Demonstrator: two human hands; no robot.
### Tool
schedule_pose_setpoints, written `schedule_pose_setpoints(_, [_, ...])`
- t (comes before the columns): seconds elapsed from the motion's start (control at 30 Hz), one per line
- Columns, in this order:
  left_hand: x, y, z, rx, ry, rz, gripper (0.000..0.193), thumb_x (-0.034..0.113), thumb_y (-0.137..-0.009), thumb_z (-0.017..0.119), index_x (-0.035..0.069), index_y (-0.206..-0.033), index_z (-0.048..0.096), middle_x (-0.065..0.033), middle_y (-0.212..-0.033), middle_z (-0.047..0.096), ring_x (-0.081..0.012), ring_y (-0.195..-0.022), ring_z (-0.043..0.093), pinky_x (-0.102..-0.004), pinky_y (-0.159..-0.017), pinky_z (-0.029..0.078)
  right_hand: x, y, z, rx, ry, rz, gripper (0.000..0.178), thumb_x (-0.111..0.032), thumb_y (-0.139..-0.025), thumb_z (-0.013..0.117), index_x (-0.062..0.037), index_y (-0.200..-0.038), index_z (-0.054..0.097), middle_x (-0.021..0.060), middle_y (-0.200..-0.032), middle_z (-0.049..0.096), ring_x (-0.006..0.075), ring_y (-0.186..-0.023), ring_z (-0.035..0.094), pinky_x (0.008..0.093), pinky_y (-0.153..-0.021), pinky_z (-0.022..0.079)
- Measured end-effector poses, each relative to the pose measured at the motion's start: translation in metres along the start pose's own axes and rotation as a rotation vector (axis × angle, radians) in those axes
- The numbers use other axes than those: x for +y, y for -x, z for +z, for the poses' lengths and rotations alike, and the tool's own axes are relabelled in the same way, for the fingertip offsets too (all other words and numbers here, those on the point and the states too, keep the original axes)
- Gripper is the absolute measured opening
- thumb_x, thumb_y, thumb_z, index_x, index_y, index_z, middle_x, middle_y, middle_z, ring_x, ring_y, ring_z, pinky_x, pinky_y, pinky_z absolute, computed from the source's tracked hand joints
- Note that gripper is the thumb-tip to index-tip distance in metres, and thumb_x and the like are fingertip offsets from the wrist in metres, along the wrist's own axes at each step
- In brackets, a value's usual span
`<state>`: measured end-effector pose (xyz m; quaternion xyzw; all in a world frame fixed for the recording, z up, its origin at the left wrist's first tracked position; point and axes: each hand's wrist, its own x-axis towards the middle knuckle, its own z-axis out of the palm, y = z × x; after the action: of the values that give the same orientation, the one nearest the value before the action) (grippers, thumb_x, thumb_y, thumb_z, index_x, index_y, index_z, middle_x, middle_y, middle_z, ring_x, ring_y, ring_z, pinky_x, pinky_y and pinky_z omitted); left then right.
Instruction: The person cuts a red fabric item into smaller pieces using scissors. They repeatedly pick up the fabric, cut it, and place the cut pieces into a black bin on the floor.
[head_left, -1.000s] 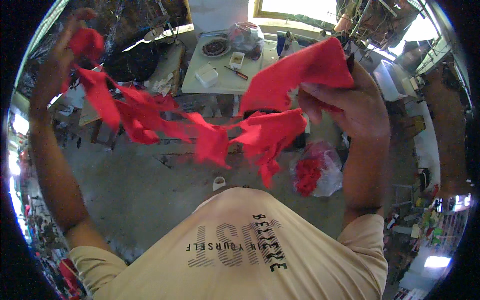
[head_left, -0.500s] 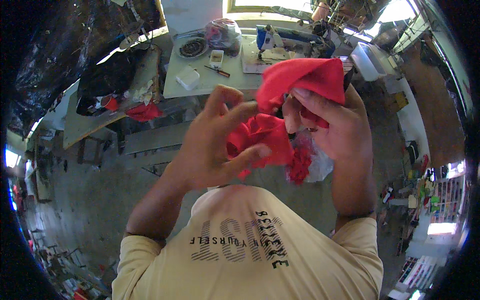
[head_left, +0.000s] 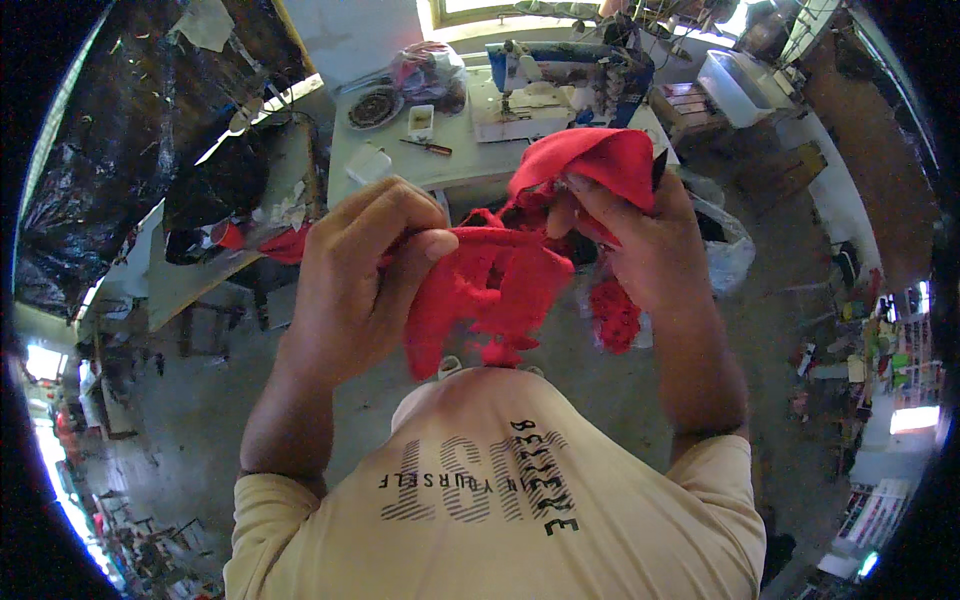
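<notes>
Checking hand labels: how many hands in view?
2: the left hand pinches red cloth at picture centre-left; the right hand, centre-right, grips red cloth too. No others discernible; dim edges could hide some.

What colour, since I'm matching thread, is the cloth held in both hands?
The cloth is red, as the head view shows best.

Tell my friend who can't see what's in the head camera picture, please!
A person's two bare hands hold red cloth between them, in front of their beige T-shirt. Beyond, a blue-and-white sewing machine and a screwdriver sit on a pale table.
</notes>
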<state>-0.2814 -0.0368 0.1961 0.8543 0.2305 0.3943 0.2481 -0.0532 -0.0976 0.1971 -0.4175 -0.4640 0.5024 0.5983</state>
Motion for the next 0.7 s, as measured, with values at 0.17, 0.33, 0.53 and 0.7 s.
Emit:
schedule_pose_setpoints(0.17, [0.011,-0.004,0.002,0.041,0.139,-0.263,0.019,0.019,-0.096,0.058,0.002,-0.088,0.055,-0.0021,-0.070,0.055,-0.0095,-0.061,0.050,-0.0261,-0.055,0.042,0.024,-0.001,-0.004,0.037,0.228,-0.056,0.023,-0.009,-0.087,0.065,-0.0006,-0.107,0.060,0.0054,-0.092,0.068,0.0118,-0.088,0.065,0.0269,-0.079,0.051])
schedule_pose_setpoints(0.33, [0.015,-0.001,0.003,-0.091,0.508,-0.533,0.028,0.031,-0.095,0.059,0.004,-0.092,0.056,0.0027,-0.070,0.052,-0.0042,-0.062,0.044,-0.0227,-0.054,0.037,0.028,-0.003,0.000,-0.076,0.139,-0.059,0.024,-0.006,-0.087,0.064,-0.0002,-0.110,0.059,0.0060,-0.097,0.067,0.0126,-0.090,0.065,0.0275,-0.080,0.052])
schedule_pose_setpoints(0.53, [0.010,-0.001,-0.018,-0.453,-0.224,-0.408,0.031,0.032,-0.088,0.067,0.002,-0.086,0.063,0.0000,-0.069,0.050,-0.0067,-0.062,0.045,-0.0254,-0.055,0.038,0.033,-0.011,-0.006,-0.144,0.041,0.056,0.021,-0.002,-0.087,0.061,0.0012,-0.108,0.058,0.0072,-0.099,0.066,0.0144,-0.090,0.066,0.0271,-0.081,0.055])
schedule_pose_setpoints(0.7, [0.011,0.010,-0.013,-0.300,-0.137,-0.553,0.018,0.018,-0.083,0.072,0.001,-0.088,0.067,-0.0053,-0.069,0.058,-0.0149,-0.062,0.054,-0.0320,-0.057,0.044,0.037,-0.021,-0.007,-0.219,-0.005,0.057,0.020,0.000,-0.087,0.061,0.0018,-0.106,0.058,0.0069,-0.098,0.067,0.0137,-0.089,0.066,0.0266,-0.081,0.054])
